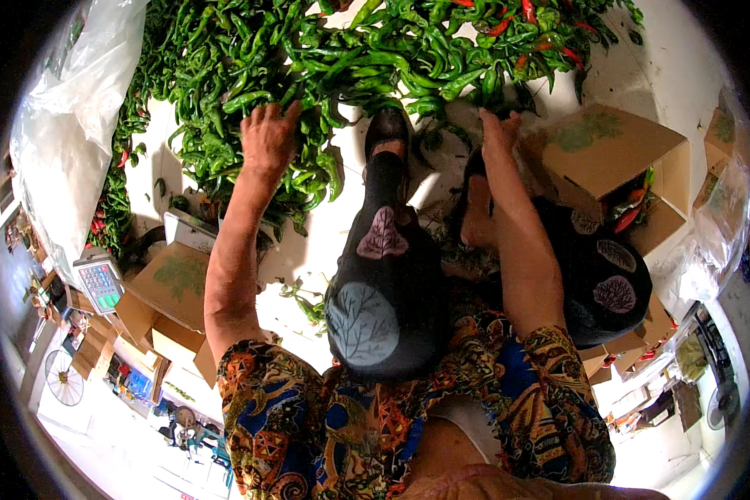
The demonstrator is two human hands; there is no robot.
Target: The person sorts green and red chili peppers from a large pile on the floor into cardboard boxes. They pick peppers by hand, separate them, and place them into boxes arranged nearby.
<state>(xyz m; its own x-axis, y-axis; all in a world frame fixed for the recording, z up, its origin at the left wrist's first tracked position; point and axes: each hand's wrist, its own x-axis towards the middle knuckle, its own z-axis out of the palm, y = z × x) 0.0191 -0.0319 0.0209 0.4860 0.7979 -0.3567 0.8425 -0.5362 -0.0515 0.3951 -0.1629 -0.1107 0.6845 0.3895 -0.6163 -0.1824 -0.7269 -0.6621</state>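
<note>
A broad spread of green chili peppers (pixel 325 58) covers the floor before me, with a few red ones among them. My left hand (pixel 268 142) rests over the left part of this spread, touching the peppers. Its thumb stands away from the other fingers, whose tips bend down out of sight; I see no pepper in its grip. Farther right, my right hand (pixel 499 133) hangs at the near edge of the pile, its fingers apart and nothing visible in them. Several stray peppers (pixel 308 304) lie on the pale floor between my left arm and my knee.
An open cardboard box (pixel 612 154) at the right holds some red and green peppers. Another cardboard box (pixel 171 283) stands at the left, beside a scale's keypad display (pixel 100 285). Clear plastic sheeting (pixel 75 117) hangs along the left. My dark shoe (pixel 387 133) reaches the pile's edge.
</note>
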